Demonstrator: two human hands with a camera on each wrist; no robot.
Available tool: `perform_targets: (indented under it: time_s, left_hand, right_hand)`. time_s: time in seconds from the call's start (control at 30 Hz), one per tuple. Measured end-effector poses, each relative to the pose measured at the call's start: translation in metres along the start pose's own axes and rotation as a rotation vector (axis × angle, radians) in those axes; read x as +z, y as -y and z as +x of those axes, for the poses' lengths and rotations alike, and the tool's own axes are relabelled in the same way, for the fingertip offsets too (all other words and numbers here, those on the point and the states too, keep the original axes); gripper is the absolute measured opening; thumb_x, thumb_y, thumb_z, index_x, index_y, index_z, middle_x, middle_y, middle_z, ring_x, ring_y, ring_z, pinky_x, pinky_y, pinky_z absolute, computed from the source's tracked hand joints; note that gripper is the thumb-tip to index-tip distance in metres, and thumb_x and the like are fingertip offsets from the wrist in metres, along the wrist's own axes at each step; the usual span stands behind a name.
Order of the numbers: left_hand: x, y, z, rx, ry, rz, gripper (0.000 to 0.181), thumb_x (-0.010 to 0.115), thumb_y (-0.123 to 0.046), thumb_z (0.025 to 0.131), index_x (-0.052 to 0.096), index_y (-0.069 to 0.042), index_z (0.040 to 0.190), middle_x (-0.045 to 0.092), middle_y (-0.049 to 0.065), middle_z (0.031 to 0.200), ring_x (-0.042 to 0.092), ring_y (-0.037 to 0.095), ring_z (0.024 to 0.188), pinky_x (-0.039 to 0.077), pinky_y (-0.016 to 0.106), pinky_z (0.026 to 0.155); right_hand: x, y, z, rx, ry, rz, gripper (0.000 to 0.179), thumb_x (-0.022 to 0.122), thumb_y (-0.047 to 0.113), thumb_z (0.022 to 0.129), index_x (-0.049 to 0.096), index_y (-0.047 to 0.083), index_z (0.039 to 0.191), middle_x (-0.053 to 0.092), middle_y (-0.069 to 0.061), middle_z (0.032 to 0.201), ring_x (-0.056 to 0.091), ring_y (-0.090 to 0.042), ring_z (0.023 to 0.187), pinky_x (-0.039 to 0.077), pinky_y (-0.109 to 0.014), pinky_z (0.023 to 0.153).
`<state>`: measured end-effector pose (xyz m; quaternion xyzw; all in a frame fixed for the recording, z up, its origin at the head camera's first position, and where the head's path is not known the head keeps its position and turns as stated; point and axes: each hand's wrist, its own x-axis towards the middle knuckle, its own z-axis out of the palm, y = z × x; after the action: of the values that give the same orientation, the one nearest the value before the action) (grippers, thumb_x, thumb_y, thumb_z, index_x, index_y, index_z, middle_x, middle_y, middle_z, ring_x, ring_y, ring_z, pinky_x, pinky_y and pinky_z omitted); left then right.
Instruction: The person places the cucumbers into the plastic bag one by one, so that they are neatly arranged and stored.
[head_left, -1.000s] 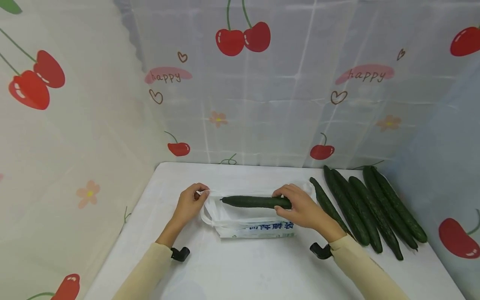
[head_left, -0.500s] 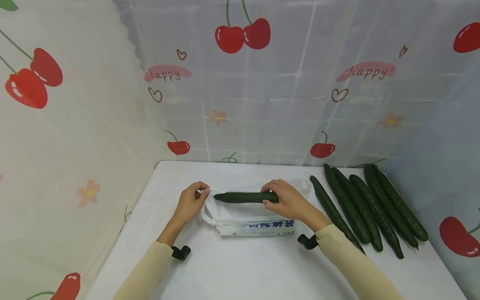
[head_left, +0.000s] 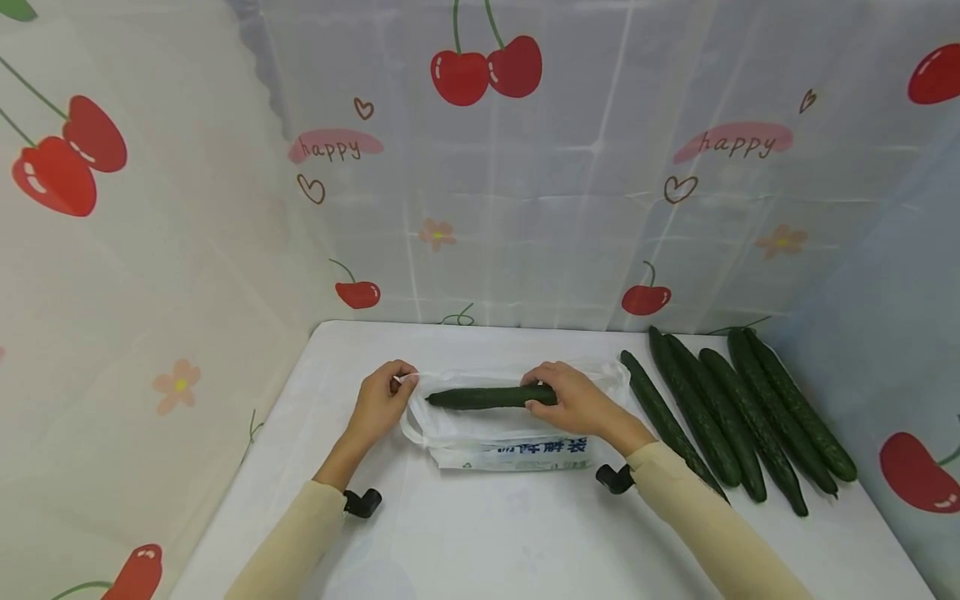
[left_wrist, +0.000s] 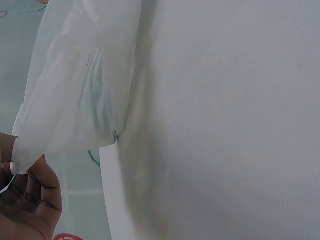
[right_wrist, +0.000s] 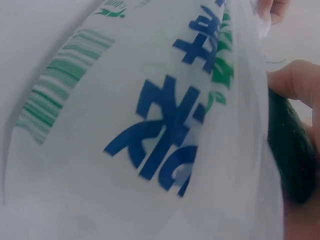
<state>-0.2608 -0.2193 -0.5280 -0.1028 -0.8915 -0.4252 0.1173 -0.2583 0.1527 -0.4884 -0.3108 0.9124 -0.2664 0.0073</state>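
Note:
A white plastic bag [head_left: 465, 429] with blue and green print lies on the table, its mouth spread toward the back. My left hand [head_left: 381, 400] pinches the bag's edge at its left end; the left wrist view shows the thin film [left_wrist: 75, 110] between thumb and fingers. In my right hand [head_left: 573, 402] is a dark green cucumber [head_left: 480, 397], gripped near its right end. The cucumber lies level over the bag's mouth, its tip pointing left. From the right wrist, the printed bag side [right_wrist: 165, 125] partly covers the cucumber [right_wrist: 292, 150] and the hand.
Several more cucumbers [head_left: 738, 417] lie side by side on the right of the white table [head_left: 480, 533], the nearest close to my right forearm. A curtain with cherry prints [head_left: 525, 192] stands behind the table and at both sides.
My right hand has carried the cucumber left and slightly back, then lowered it a little over the bag. The left hand keeps its pinch, almost still.

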Motion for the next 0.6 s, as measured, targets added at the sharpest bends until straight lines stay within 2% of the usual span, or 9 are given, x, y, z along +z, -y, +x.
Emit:
perform_targets:
  time_s: [0.17,0.33,0.6]
  left_hand:
    - [-0.001,0.0,0.003,0.015,-0.012,0.001,0.009,0.067,-0.02,0.108,0.072,-0.013,0.111,0.068,0.005,0.089,0.056,0.014,0.068,0.047,0.024,0.061]
    - [-0.001,0.0,0.005,0.023,-0.018,-0.005,0.009,0.067,-0.019,0.107,0.072,-0.012,0.109,0.066,0.005,0.086,0.056,0.014,0.067,0.046,0.024,0.059]
    - [-0.001,-0.001,0.007,0.023,-0.023,-0.014,0.009,0.068,-0.018,0.106,0.073,-0.012,0.109,0.065,0.005,0.081,0.054,0.012,0.066,0.045,0.024,0.058]
  right_hand:
    - [0.0,-0.01,0.001,0.02,0.04,-0.079,0.038,0.073,0.031,0.103,0.07,0.011,0.135,0.073,-0.006,0.134,0.068,-0.03,0.127,0.054,-0.053,0.111]
    - [0.0,-0.016,0.001,0.092,0.071,-0.117,0.043,0.071,0.033,0.105,0.068,0.01,0.141,0.071,-0.011,0.144,0.064,-0.035,0.138,0.05,-0.056,0.118]
    - [0.002,-0.015,0.004,0.111,0.063,-0.141,0.044,0.073,0.031,0.104,0.067,0.009,0.143,0.072,-0.01,0.143,0.067,-0.032,0.135,0.053,-0.053,0.115]
